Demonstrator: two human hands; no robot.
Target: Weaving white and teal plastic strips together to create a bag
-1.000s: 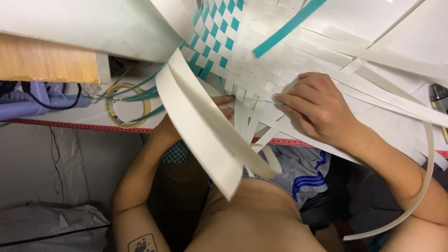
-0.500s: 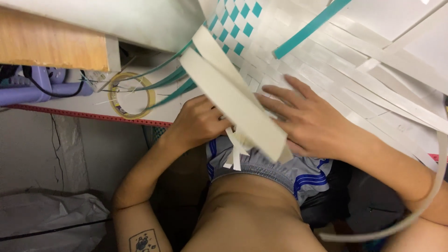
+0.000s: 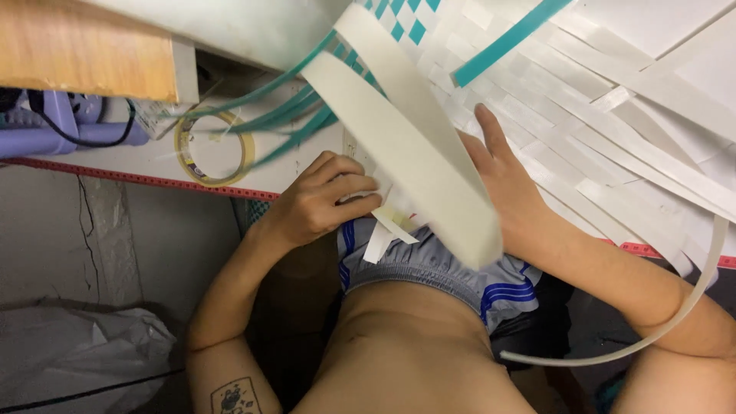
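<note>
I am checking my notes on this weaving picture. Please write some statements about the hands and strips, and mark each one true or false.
1. The left hand pinches white strip ends at the table edge. True.
2. The right hand holds scissors. False: it lies flat on the woven strips.
3. All strips are white. False: some are teal.
4. A tape roll lies on the table, apart from both hands. True.

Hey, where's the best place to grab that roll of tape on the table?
Pinch the roll of tape at its near rim, coming from above at the table edge. It lies flat, an open ring, so one finger fits inside. Teal strips cross its far side.
</note>
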